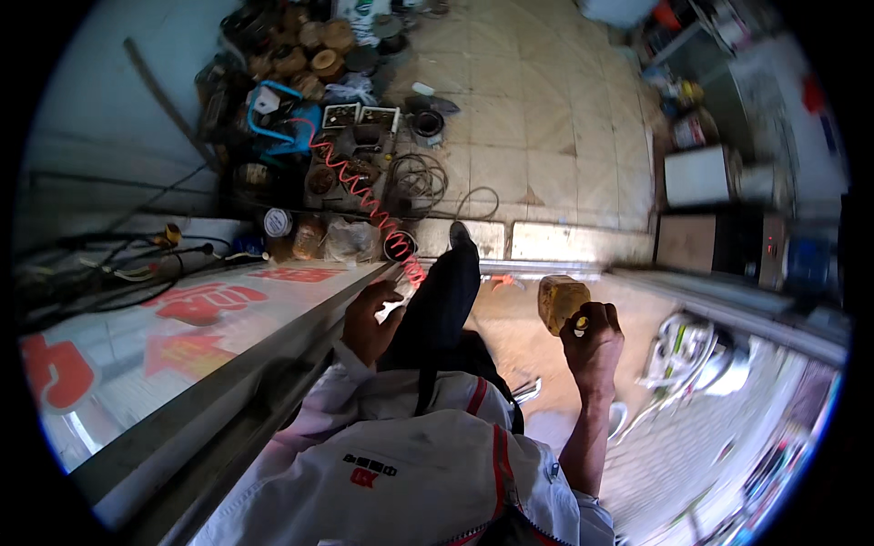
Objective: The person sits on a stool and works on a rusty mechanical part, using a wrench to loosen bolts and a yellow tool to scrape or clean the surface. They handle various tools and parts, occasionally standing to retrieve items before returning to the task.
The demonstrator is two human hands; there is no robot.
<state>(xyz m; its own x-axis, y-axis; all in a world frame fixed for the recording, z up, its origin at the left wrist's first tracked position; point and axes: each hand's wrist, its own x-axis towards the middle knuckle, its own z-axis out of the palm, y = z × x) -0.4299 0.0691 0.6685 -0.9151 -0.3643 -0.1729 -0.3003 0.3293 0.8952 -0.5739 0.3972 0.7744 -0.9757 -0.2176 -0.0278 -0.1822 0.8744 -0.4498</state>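
Note:
A grimy yellow plastic container (559,298) hangs from my right hand (592,341), whose fingers are wrapped round its top near the opening. My left hand (371,323) is empty, its fingers apart and curved, close beside a metal door frame (305,371) with a glass panel (164,359) bearing red stickers. My dark-trousered leg stretches forward, its shoe (461,235) at a pale threshold step (555,241). A red coiled hose (350,177) runs down beyond my left hand.
Tiled floor (519,109) lies ahead. At the left stand a blue machine (282,127), several containers (330,64) and looped hoses (419,177). Cables (109,264) hang at the left edge. At the right are a white box (696,175), a dark cabinet (710,246) and white clutter (692,364).

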